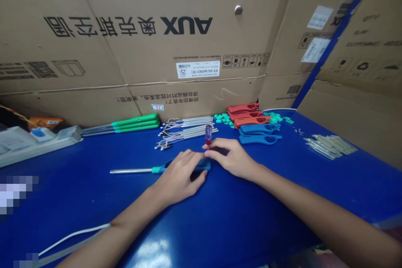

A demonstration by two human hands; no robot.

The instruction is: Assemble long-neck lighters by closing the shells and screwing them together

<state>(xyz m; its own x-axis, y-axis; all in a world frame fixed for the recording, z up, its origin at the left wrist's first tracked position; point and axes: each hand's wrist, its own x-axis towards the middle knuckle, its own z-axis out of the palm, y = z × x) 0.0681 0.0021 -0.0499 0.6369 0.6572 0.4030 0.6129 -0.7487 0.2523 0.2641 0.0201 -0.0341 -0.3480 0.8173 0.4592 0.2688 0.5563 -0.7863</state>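
My left hand (180, 176) is closed over a blue-handled long-nosed lighter (201, 165), pressing it flat on the table. Its metal tube (132, 171) points left, with a teal collar (155, 170) where tube meets handle. My right hand (230, 157) pinches a small screwdriver (208, 135) with a clear purple and red handle. The screwdriver stands upright, its lower end at the lighter's handle beside my left fingertips. Its tip is hidden by the fingers.
Behind lie green-handled lighters (136, 123), metal tubes with wires (188, 130), red handles (243, 109), blue handles (259, 134) and teal pieces (223, 119). Clear strips (329, 145) lie right. A power strip (40, 146) is at left. Cardboard (125, 50) walls the blue table (251, 226).
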